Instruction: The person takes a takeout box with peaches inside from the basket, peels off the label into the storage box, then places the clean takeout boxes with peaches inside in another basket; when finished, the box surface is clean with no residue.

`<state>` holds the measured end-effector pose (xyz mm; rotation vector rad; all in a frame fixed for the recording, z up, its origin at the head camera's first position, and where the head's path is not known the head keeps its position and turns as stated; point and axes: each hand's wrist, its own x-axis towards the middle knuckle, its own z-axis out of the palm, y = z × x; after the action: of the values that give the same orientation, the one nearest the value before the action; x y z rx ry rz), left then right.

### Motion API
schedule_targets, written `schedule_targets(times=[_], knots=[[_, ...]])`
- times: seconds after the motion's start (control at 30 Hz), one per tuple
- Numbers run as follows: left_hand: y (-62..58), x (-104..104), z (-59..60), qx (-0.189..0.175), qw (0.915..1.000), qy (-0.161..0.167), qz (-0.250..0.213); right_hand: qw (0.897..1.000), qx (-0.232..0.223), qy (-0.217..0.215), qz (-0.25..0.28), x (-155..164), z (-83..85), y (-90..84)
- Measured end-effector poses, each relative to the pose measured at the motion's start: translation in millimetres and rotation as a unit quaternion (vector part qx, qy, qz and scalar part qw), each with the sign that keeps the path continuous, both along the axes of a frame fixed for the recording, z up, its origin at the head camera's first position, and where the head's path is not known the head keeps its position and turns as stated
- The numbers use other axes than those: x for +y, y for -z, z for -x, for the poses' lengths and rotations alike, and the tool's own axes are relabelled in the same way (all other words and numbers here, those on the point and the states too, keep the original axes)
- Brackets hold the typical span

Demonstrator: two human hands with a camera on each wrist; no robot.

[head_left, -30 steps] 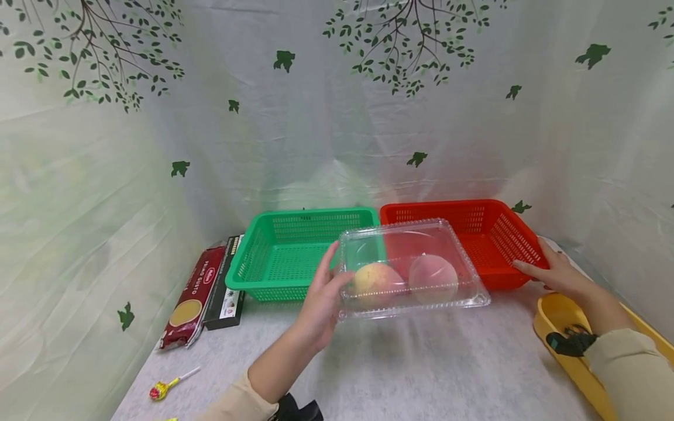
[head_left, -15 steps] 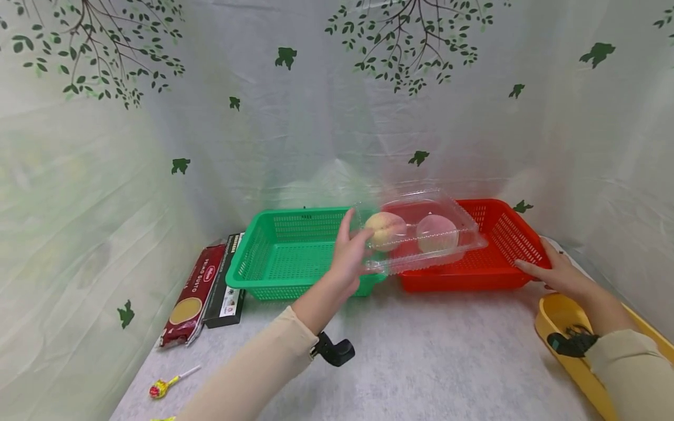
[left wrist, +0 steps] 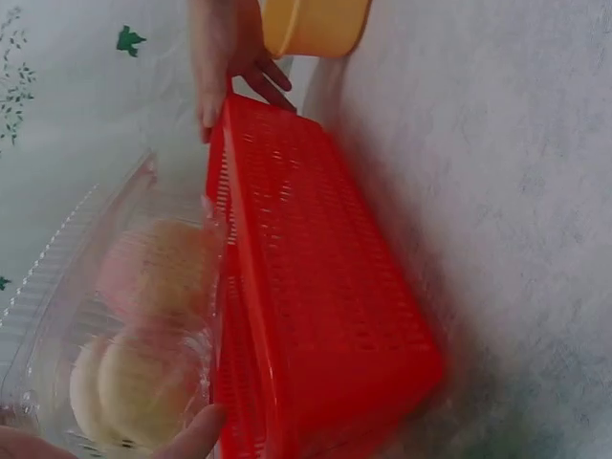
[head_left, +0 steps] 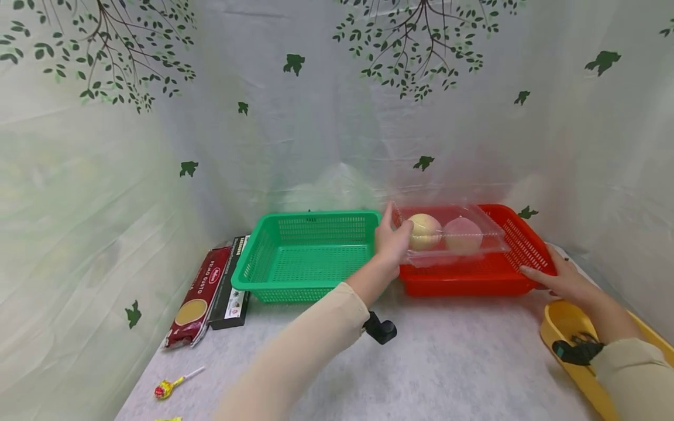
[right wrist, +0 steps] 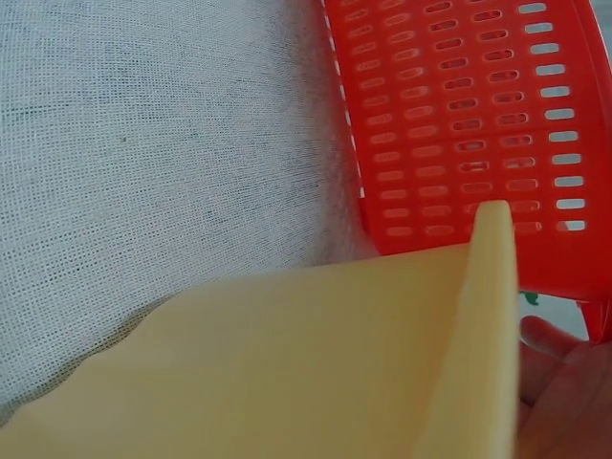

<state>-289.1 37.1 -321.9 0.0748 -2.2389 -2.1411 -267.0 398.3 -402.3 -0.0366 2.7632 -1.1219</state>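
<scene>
Since the earlier frames the clear clamshell box (head_left: 453,234) has gone up and right: it was in front of the baskets at centre frame, now it sits over the red basket (head_left: 518,245), right of centre in the head view. Left hand (head_left: 391,244) grips the box's left end, fingers curled around the edge; in the left wrist view only a fingertip shows at the bottom edge under the box (left wrist: 124,325). 2 peaches inside: 1 paler yellow-pink (head_left: 424,231), 1 pinker (head_left: 462,235), side by side, touching or nearly so. Whether the box already rests on the basket floor or hangs just above it, can't tell. Right hand (head_left: 558,279) lies flat against the red basket's right end, fingers straight and pressed to the wall, not wrapped; the left wrist view shows the same hand (left wrist: 225,57) at the basket's (left wrist: 316,316) far end. 2 baskets total: 1 green (head_left: 305,257) just left of the red one, rims about touching. 1 yellow tub (head_left: 566,318) at lower right, near the right hand; it fills most of the right wrist view (right wrist: 316,363), with the red basket (right wrist: 469,124) above it. Left of the green basket: 1 red pasta pack (head_left: 197,295) and 1 black box (head_left: 230,286), side by side. 1 lollipop (head_left: 171,386) at lower left on the grey tablecloth (head_left: 463,362).
</scene>
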Motion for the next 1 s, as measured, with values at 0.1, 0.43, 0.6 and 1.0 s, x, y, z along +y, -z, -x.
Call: schedule_targets(times=[0.1,0.43,0.6,1.0], knots=[[5.6,12,5.1,0.001,0.9992,-0.006,0.040,1.000,-0.003,-0.001,-0.002,2,0.9,0.0],[24.9,40,18.6,-0.002,0.9946,-0.008,0.103,1.000,0.002,0.006,0.000,-1,-1.6,-2.3],[33.7,47,21.9,-0.020,0.9923,-0.003,0.122,1.000,-0.001,0.010,-0.003,-1,-2.1,-2.2],[40.2,36,24.5,-0.032,0.9809,0.110,0.157,1.000,0.005,0.011,-0.006,0,1.9,0.8]])
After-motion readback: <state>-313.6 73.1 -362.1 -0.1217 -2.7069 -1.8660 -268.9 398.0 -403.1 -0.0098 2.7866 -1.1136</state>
